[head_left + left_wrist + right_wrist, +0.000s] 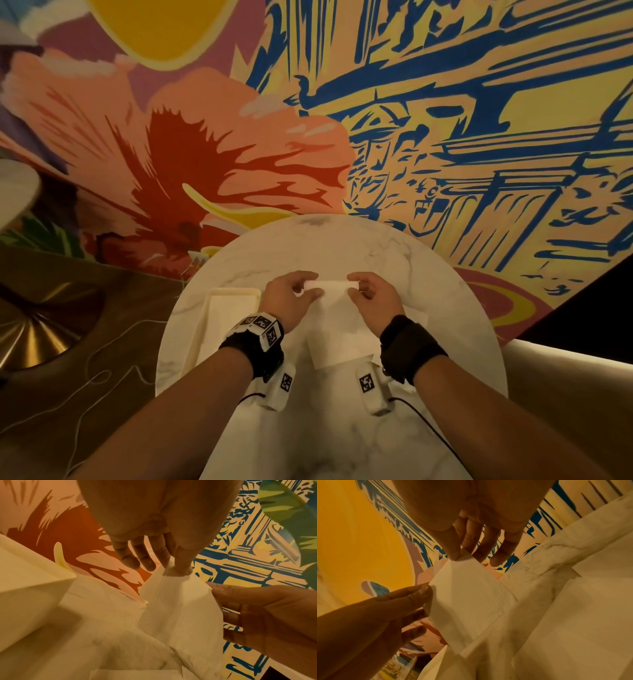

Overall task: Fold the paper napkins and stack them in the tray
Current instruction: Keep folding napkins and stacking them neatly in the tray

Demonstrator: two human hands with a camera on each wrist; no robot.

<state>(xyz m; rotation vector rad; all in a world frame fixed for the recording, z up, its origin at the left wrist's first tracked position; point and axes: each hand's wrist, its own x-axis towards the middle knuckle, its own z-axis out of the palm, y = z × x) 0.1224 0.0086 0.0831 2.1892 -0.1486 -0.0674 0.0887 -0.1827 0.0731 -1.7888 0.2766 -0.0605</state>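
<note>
- Two bare hands held one white paper napkin [330,298] above the middle of a round marble surface [342,240].
- The left hand [291,298] pinched the napkin's far left corner between thumb and forefinger; its other fingers [127,559] hung loosely curled and held nothing.
- The right hand [371,299] pinched the far right corner the same way, with its spare fingers [503,553] free of the paper.
- The napkin's far edge was lifted off the surface and turned back toward the person; its near part lay on more white paper [337,353] at the middle of the surface.
- The napkin looked very light, thin and limp, with a fine embossed texture. It sagged between the two pinches, so it would likely flop or crease wherever it was not held.
- It would probably tear if pulled hard, and slide easily on the smooth marble.
- The corners looked like the best places to take hold, one in each hand, to keep the edge straight for a fold.
- A pale rectangular tray [233,293] sat at the left edge of the surface, just beside the left hand. Whether any napkins lay in it could not be told.
- Count: one napkin in hand, one tray, two hands.
- More napkins [583,615] lay flat toward the right edge; how many could not be told.
</note>
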